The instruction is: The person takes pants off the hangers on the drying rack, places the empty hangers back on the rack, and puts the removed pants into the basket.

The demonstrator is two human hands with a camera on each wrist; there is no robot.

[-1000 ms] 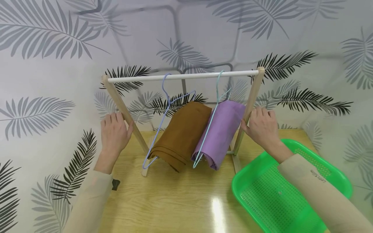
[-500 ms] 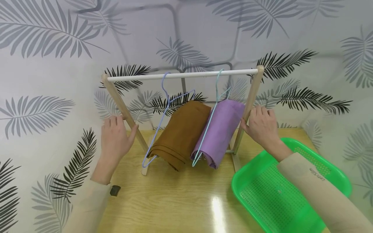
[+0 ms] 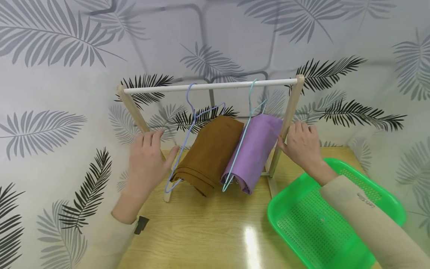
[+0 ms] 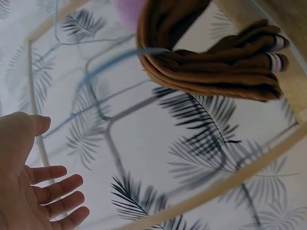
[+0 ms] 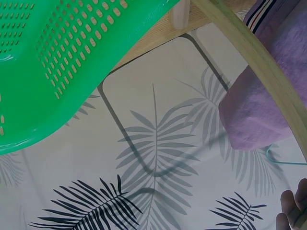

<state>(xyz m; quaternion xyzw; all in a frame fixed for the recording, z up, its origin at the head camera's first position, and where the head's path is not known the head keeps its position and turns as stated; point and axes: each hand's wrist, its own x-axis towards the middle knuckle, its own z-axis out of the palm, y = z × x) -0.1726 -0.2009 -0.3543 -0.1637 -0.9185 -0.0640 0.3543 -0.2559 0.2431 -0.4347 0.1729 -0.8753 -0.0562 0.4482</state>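
A small garment rack has a white rod [image 3: 221,86] between wooden legs. My right hand [image 3: 302,145] holds its right leg [image 3: 291,108], thumb against the near side; only its fingertips show in the right wrist view. My left hand [image 3: 147,160] is raised beside the left leg [image 3: 134,112], fingers extended and holding nothing. Over a blue hanger [image 3: 186,139] hangs folded brown clothing [image 3: 209,153], whose striped edges show in the left wrist view. To its right, folded purple clothing [image 3: 256,145] hangs on a mint hanger [image 3: 242,142], close to the right leg.
A green perforated plastic basket [image 3: 273,209] sits on the wooden table [image 3: 198,231] at the right, under my right forearm. Behind the rack stands a leaf-patterned wall covering [image 3: 235,41]. A dark object [image 3: 141,225] shows at my left cuff.
My left hand has let go of the left leg and moved right, towards the blue hanger. My right hand has stayed on the right leg. Rack and clothing look unmoved.
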